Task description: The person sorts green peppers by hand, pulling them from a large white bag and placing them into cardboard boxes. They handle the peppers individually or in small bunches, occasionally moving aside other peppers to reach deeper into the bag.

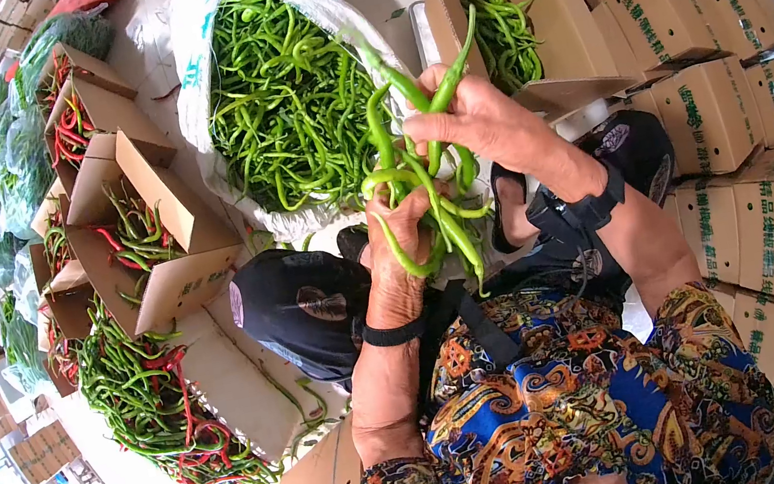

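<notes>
My left hand (400,225) is closed around a bunch of long green chili peppers (436,199), which stick out on several sides of the fingers. Just above and to the right, my right hand (479,116) grips long green peppers (444,91) between thumb and fingers, their tips crossing over the bunch. Beyond both hands stands an open white sack (197,110) full of green chili peppers (288,95). An open cardboard box (570,20) to the right of the sack has green peppers (504,36) inside.
Open cardboard boxes (181,188) on the left contain red and green peppers. Below them lies a heap of mixed peppers (144,402) beside a white surface (241,377). Closed cartons (706,115) are stacked along the right. Bagged greens (6,171) line the far left.
</notes>
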`<act>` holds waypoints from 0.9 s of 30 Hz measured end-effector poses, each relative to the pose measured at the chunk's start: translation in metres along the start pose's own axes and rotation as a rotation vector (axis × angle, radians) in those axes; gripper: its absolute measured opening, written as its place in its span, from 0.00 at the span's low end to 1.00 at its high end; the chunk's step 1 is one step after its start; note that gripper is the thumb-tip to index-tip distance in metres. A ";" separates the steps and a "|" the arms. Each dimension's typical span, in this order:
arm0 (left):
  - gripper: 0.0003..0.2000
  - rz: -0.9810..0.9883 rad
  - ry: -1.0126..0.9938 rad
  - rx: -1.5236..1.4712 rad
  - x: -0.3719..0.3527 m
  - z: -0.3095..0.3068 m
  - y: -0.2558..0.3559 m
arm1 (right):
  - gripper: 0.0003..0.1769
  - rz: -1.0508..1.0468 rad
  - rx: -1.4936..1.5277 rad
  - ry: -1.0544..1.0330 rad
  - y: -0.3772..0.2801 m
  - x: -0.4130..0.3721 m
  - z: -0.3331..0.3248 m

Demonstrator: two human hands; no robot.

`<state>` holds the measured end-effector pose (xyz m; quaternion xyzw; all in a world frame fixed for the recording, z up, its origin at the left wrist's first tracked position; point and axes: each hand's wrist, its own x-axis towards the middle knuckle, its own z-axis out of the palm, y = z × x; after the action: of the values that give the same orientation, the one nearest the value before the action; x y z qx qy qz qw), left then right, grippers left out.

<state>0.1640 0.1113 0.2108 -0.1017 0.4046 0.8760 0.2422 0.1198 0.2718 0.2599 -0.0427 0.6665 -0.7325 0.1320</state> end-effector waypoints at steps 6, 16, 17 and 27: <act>0.23 0.031 0.066 -0.004 -0.007 0.004 0.008 | 0.20 -0.053 0.093 0.127 -0.011 -0.006 0.006; 0.29 -0.048 -0.240 -0.241 -0.004 0.002 0.002 | 0.22 -0.219 -0.254 0.294 -0.035 -0.008 0.006; 0.30 -0.051 -0.253 -0.214 -0.004 0.002 0.002 | 0.23 -0.277 -0.276 0.352 -0.038 -0.007 0.005; 0.24 0.091 0.005 0.461 -0.021 0.026 0.020 | 0.18 -0.026 -0.126 0.092 -0.037 -0.011 -0.003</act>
<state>0.1724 0.1124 0.2487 -0.0276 0.5987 0.7701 0.2185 0.1248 0.2800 0.2975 -0.0258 0.7161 -0.6918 0.0887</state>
